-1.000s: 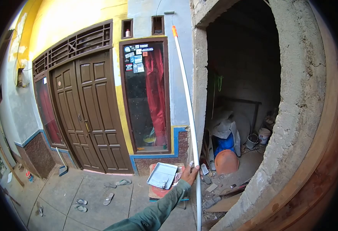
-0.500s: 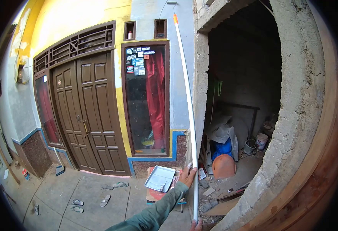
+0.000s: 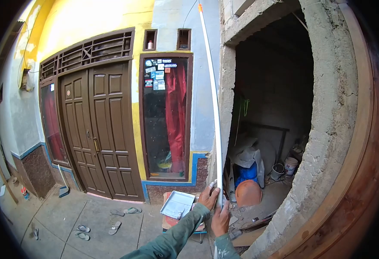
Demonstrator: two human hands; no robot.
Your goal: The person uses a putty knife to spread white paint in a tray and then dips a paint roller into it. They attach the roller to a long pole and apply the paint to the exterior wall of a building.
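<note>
A long white paint roller pole (image 3: 215, 108) with an orange collar at its top leans up along the grey-blue wall (image 3: 204, 108). Its upper end runs to the top edge of the head view, so the roller is out of sight. My left hand (image 3: 209, 197) is closed around the pole's lower part. Just below it, my right hand (image 3: 220, 220) is wrapped round the same pole. Left of my hands, a paint tray (image 3: 177, 203) smeared with pale paint rests on a low, red-topped stand (image 3: 168, 221).
A rough concrete doorway (image 3: 329, 86) opens at right, with an orange tub (image 3: 248, 193), buckets (image 3: 290, 166) and rubble inside. Left stand a brown double door (image 3: 90, 129) and a window (image 3: 159, 125) with a red curtain. Sandals (image 3: 114, 227) and a dustpan (image 3: 64, 190) lie on the paving.
My right hand has moved up the pole to just beneath my left hand. The roller head has left the view at the top, and the whole scene sits slightly lower in the upper part.
</note>
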